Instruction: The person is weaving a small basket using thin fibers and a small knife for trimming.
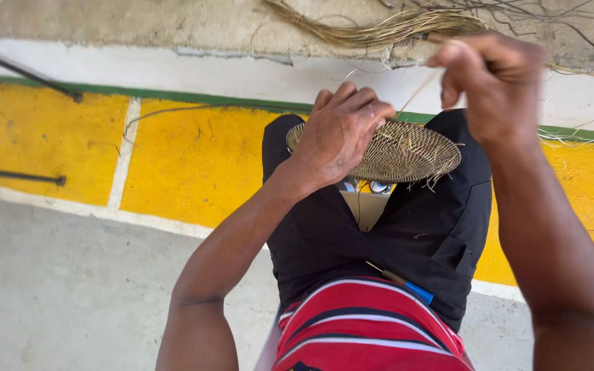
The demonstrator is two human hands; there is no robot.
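The person sits with knees apart, and a flat woven disc (407, 151) of coiled straw lies across the lap, resting on the black shorts (427, 233) near the knees so that both hands can reach it from above. The left hand (338, 130) lies on the disc's left edge, fingers (362, 103) curled over the rim and pressing down; this grip seems meant to keep the coil flat and steady while the other hand pulls. The right hand (493, 79) is raised above and to the right of the disc, well clear of it, with fingers closed in a pinch on a thin pale strand (417, 93) that runs down slantwise to the disc near the left fingertips. The strand looks taut, which fits a stitch being drawn tight, and the height of the hand gives the length needed to take up the slack. Loose fibre ends stick out along the disc's lower right edge. A bundle of dry straw (386, 27) lies on the ledge just beyond the knees, within easy reach of the right hand. A slim tool with a blue end (403, 282) rests on the shorts close to the striped red shirt (372, 330), parked where it will not roll off. The floor below is yellow tile (194, 165) with a green stripe (173, 97) behind it.
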